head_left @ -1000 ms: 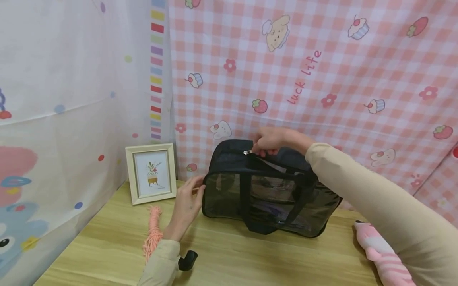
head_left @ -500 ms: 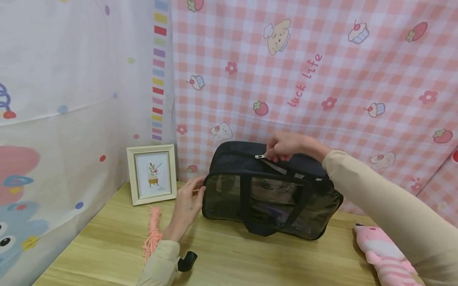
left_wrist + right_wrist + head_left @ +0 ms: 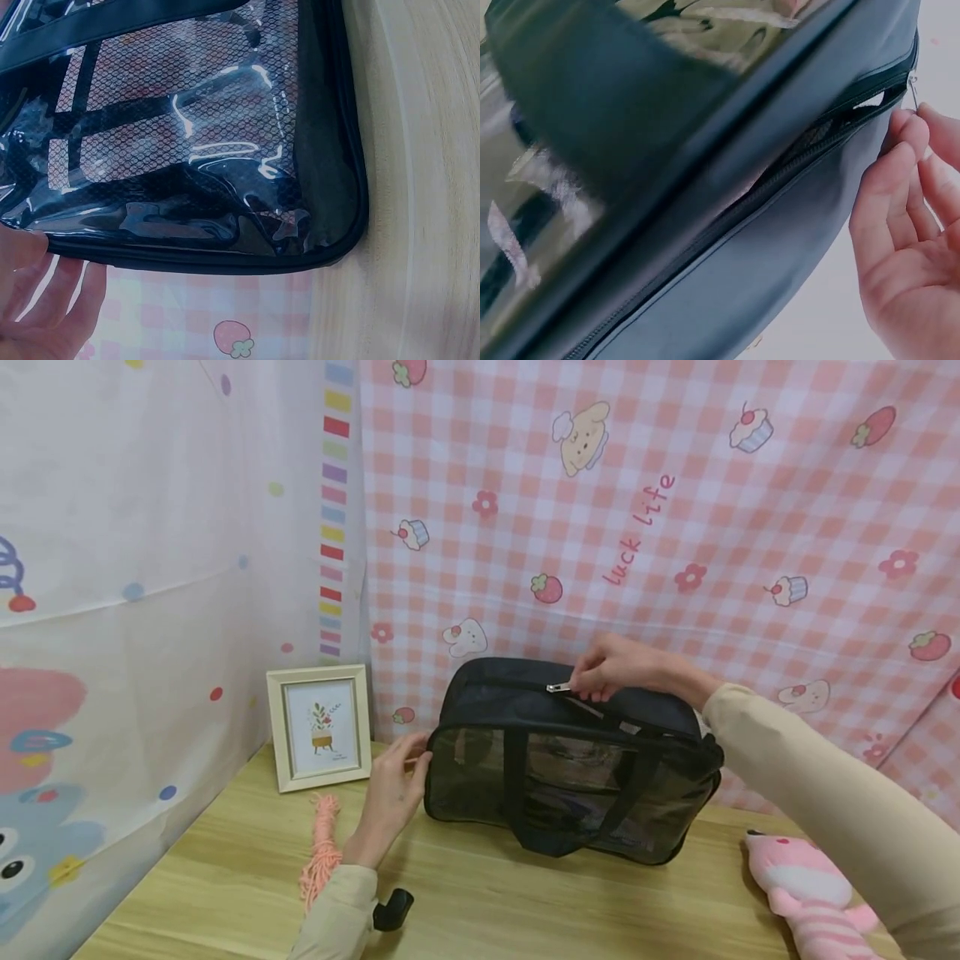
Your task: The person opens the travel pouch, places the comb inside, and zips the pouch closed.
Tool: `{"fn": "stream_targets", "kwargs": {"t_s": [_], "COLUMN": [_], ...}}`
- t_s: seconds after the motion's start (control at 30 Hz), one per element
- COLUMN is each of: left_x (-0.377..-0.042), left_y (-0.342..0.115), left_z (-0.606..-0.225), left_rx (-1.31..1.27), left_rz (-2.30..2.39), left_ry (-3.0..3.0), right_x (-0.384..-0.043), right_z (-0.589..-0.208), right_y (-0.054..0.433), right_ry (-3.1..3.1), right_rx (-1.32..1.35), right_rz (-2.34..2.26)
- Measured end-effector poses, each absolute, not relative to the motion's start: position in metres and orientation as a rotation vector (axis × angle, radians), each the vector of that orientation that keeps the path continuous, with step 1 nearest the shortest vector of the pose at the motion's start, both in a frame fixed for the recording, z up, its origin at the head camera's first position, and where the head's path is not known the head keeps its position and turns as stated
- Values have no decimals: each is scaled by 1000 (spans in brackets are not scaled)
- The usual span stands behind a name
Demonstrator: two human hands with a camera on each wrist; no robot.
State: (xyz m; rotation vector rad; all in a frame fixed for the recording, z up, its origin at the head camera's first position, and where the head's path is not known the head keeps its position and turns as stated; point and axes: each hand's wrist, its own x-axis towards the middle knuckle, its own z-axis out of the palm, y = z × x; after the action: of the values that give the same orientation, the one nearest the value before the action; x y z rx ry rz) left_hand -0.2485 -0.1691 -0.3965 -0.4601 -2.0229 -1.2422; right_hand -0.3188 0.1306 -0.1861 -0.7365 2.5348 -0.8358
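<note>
A black bag (image 3: 480,760) with see-through sides, a dark top and hanging strap handles stands on the wooden table. My right hand (image 3: 618,667) pinches the metal zipper pull (image 3: 558,687) on the bag's top. In the right wrist view, the zipper slider (image 3: 913,77) sits just above the fingertips, and a gap shows between the zipper tapes. My left hand (image 3: 393,785) holds the bag's left end. The left wrist view has the thumb at the black piped edge (image 3: 187,262) and the other fingers beyond it. Mesh and dark shapes show through the clear panel.
Behind the left hand stands a cream picture frame (image 3: 318,727). A bundle of peach cord (image 3: 322,843) lies by the left forearm, with a small black bent object (image 3: 393,910) on the sleeve's other side. A pink striped plush toy (image 3: 802,885) lies at right.
My right hand has drawn the zipper pull to the right along the bag's top, and the gap in the zipper is shorter. The left hand has stayed at the bag's left end.
</note>
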Motion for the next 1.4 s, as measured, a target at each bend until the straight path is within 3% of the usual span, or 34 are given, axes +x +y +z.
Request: {"fn": "stream_targets", "kwargs": {"t_s": [0.8, 1.4], "left_x": [-248, -249], "left_y": [-168, -169], "left_z": [-394, -397], "left_rx": [-448, -466], "left_rz": [-1237, -1219], "left_ry": [-2029, -2010], "right_x": [-311, -304], "right_z": [-192, -218], "right_y": [182, 239], "right_ry": [2581, 2503], "right_rx": [-675, -610], "right_rz": [-908, -1041]}}
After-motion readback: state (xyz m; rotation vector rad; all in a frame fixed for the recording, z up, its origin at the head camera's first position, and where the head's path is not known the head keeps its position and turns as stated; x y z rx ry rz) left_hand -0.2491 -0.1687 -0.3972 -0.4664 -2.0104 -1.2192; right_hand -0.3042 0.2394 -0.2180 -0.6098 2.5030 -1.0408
